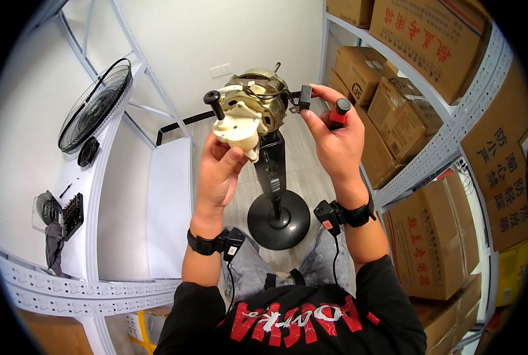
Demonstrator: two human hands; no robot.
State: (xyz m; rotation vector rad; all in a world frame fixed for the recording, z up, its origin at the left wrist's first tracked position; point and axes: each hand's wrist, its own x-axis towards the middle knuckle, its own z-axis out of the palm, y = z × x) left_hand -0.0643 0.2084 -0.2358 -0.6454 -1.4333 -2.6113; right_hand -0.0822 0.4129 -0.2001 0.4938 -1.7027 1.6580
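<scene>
A fan motor [273,94] with a metal body sits bared on top of a black stand [271,168] with a round base [279,220]. Its cream plastic gearbox housing [238,127] faces me, with a black knob [212,100] sticking up beside it. My left hand [216,171] grips the housing from below, thumb and fingers closed on it. Right of the motor, my right hand [339,142] pinches a small black capacitor [305,97] with a metal tab, dark wires running towards the motor. A red-and-black screwdriver [339,113] is tucked in the same hand.
On the white shelf at left lie a black fan grille [95,106], a small black part [88,152] and a bit set [72,215] beside a grey cloth [54,245]. Cardboard boxes [403,118] fill the right-hand rack. Wrist straps with cabled devices [329,219] are on both arms.
</scene>
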